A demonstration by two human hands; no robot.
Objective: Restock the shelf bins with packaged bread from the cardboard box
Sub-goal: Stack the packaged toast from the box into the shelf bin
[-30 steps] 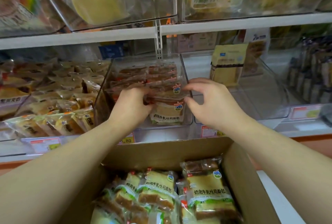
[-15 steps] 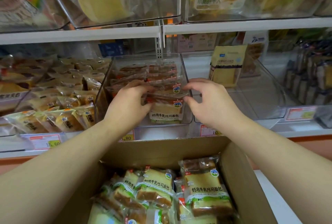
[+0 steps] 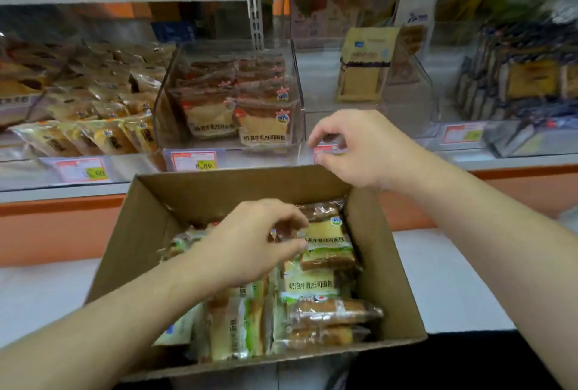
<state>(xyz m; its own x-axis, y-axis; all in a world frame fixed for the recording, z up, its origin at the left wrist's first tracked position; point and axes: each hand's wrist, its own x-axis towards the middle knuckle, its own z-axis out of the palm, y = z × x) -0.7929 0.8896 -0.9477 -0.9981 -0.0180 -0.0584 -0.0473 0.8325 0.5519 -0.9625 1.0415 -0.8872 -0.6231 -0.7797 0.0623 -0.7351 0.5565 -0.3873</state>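
Both hands are pulling back from the clear shelf bin (image 3: 231,101), where a second earlier they were settling a packet at its front. Left hand (image 3: 250,242) is dropping into the cardboard box (image 3: 150,217), fingers curled loosely and thumb apart from them, closing toward the upright packet of toast bread (image 3: 328,242) against the box's right wall; whether it is touching the wrapper yet cannot be told, and it is lifting nothing. Right hand (image 3: 347,148) is hovering above the box's far right corner, in front of the shelf edge, fingers bent and empty, likely waiting to help carry the next packet up. More packets (image 3: 237,327) are lying stacked on edge toward the box's near wall, so plenty of stock is remaining. In the bin, matching packets are standing label-forward in rows, the front pair pressing toward the front wall above the price tag (image 3: 194,161), so shoppers can read them. Room for further packets seems to be remaining on top.
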